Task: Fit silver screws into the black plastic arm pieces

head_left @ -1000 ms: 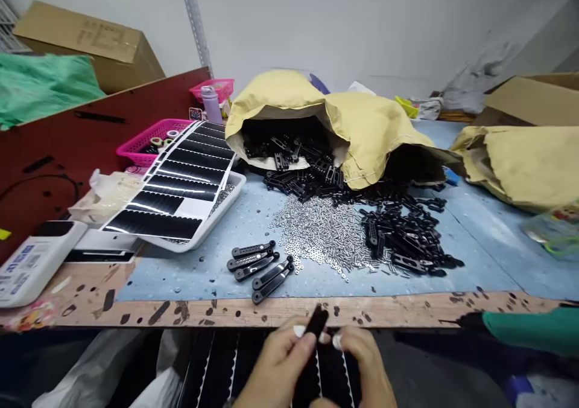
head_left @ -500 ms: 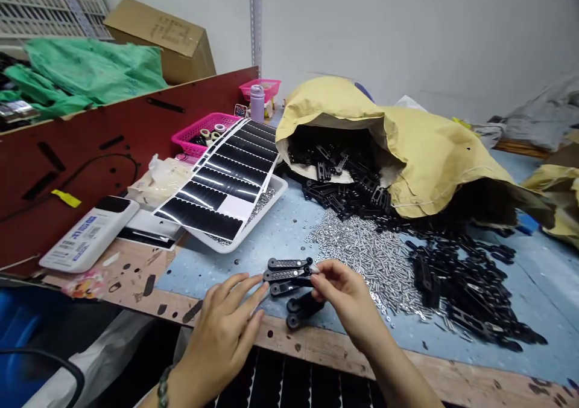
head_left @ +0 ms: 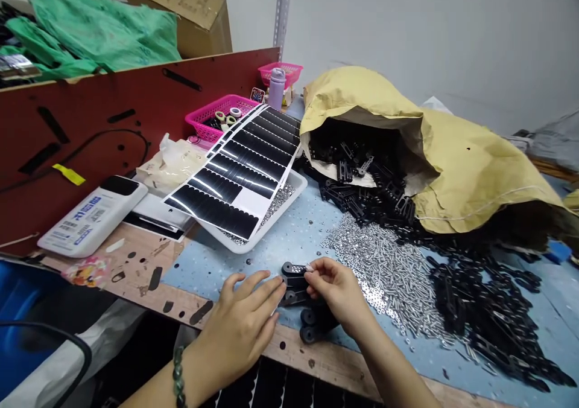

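Observation:
Several black plastic arm-shaped parts (head_left: 295, 297) lie side by side near the bench's front edge. My left hand (head_left: 242, 320) lies flat with its fingers spread, the fingertips at the left ends of these parts. At the right end of the farthest part (head_left: 292, 269), my right hand (head_left: 335, 287) is closed in a pinch. A small pale thing shows at its fingertips, too small to name. Below the right hand, more black parts (head_left: 312, 325) with rounded ends stick out towards the front edge, partly hidden by that hand.
Silver screws and nuts (head_left: 389, 269) are heaped right of my hands, beside a pile of black parts (head_left: 488, 317). Yellow sacks (head_left: 488, 166) spill more parts behind. Left stand a white tray (head_left: 246, 248) under black sticker sheets (head_left: 226, 178), a pink basket (head_left: 199, 121) and a white device (head_left: 93, 218).
The view has shifted, so the bench appears farther left at the back and farther right in front. My right hand has moved to the farthest black part; my left hand stays by the left ends.

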`<state>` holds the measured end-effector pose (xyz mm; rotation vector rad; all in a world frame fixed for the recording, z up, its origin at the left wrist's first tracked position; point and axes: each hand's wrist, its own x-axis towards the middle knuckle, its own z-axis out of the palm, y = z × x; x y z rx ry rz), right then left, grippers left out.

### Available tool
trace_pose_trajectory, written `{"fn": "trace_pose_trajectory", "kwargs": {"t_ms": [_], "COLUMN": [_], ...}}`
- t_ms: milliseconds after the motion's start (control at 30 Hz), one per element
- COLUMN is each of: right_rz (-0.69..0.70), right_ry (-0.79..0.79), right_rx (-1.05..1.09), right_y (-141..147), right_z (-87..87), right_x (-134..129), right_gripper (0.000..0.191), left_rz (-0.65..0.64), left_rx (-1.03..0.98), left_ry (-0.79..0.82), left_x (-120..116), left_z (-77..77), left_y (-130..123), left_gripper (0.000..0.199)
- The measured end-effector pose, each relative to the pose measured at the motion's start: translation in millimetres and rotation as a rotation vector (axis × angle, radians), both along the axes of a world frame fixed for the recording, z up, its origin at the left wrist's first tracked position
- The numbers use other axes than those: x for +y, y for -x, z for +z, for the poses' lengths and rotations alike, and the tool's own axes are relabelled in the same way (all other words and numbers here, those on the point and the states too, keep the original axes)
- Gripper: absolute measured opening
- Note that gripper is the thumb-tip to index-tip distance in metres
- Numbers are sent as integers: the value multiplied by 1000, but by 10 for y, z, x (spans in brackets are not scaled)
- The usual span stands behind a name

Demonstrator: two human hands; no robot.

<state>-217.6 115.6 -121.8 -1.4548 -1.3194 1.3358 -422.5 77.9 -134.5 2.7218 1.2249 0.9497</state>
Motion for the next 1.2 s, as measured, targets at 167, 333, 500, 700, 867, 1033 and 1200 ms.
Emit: {"fn": "trace_pose_trajectory", "kwargs": {"t_ms": [167, 333, 500, 700, 867, 1033, 1200], "right_rz": [5, 66, 30, 315, 66, 48, 67], "right_ry": [22, -87, -421, -459, -267, -48, 4], "right_rx": [-55, -493, -771, -312, -167, -198, -215], "right_y": [47, 59, -11, 55, -41, -35, 35], "right_z": [0, 53, 195, 301, 175, 45, 38], "right_x": [18, 26, -49, -144, 15, 151, 166], "right_gripper": [26, 8, 32, 8, 15, 19, 15], "left_rz": [-30, -28, -20, -64, 118, 51, 66], "left_rx": [58, 56, 3, -146, -355, -44, -37], "left_ry": [19, 54, 149, 356, 390, 162, 79], "left_x": [14, 41, 80, 106, 126, 161, 170], "left_z": [-8, -19, 71, 167, 45, -66, -28], "left_y": [13, -36, -60, -83, -99, -134, -166], "left_gripper": [37, 40, 40, 40, 47, 43, 41]}}
